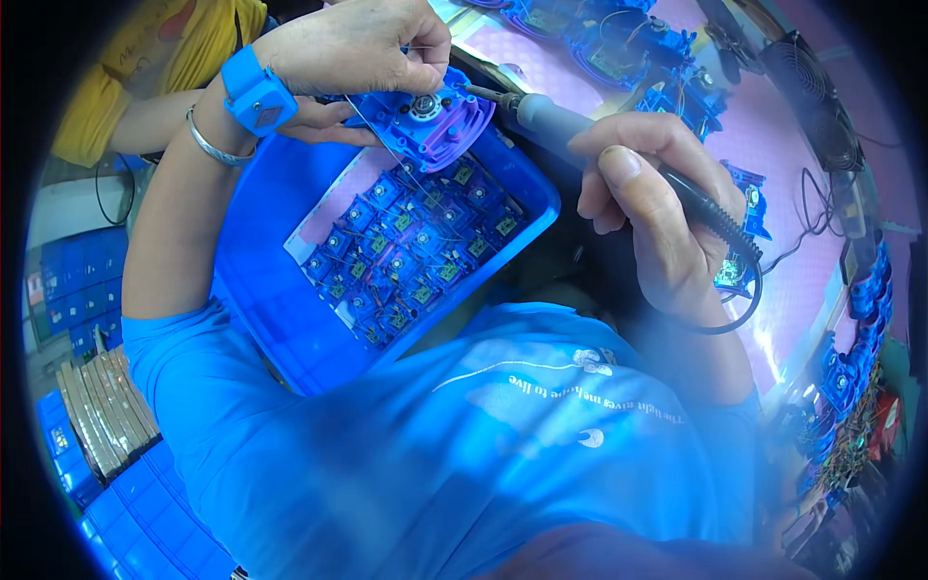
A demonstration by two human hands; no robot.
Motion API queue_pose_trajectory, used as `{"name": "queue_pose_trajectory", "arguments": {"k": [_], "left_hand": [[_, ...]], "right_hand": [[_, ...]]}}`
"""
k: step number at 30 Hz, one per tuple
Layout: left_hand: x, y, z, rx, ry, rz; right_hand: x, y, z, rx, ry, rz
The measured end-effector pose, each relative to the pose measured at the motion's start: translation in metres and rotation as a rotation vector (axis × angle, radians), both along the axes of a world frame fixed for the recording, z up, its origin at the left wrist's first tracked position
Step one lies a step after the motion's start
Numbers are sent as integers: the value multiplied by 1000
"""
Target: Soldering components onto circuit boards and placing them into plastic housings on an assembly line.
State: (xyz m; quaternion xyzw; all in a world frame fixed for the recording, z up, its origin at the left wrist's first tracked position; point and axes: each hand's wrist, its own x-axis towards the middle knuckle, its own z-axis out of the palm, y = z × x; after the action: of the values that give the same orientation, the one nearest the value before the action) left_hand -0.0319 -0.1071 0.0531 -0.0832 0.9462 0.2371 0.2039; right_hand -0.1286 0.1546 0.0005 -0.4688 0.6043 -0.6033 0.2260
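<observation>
Head view: a blue bin point(261, 290) of small blue assemblies point(411, 246) sits below the hands, a fan point(812, 97) far right, a second person's hand point(324, 121) behind. The left hand point(358, 43) pinches a blue part point(425, 116) and thin wire point(387, 155). The right hand point(657, 208) grips a soldering iron point(561, 121), its tip touching the part's upper right edge.

- Bright, even overhead light with a strong blue-magenta cast.
- Soft shadow lies right of the blue tray point(256, 290).
- Below the tray, the shirt blurs, too close.
- Around it, fisheye bending and black vignette.
</observation>
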Motion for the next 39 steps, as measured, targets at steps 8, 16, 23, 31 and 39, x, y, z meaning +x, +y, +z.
{"name": "queue_pose_trajectory", "arguments": {"k": [8, 16, 23, 31, 39], "left_hand": [[-1, 9, 8, 15, 35, -42], [-2, 7, 6, 8, -2, -20], [-6, 9, 12, -19, -59, -47], [-7, 13, 14, -47, -66, -37], [-7, 13, 13, -24, -86, -16]], "right_hand": [[-1, -3, -2, -2, 39, 23], [-1, -4, -2, -14, 75, 43], [1, -5, -2, -24, 58, 48], [1, -4, -4, -25, 57, 65], [4, 1, 1, 15, 35, 4]]}}
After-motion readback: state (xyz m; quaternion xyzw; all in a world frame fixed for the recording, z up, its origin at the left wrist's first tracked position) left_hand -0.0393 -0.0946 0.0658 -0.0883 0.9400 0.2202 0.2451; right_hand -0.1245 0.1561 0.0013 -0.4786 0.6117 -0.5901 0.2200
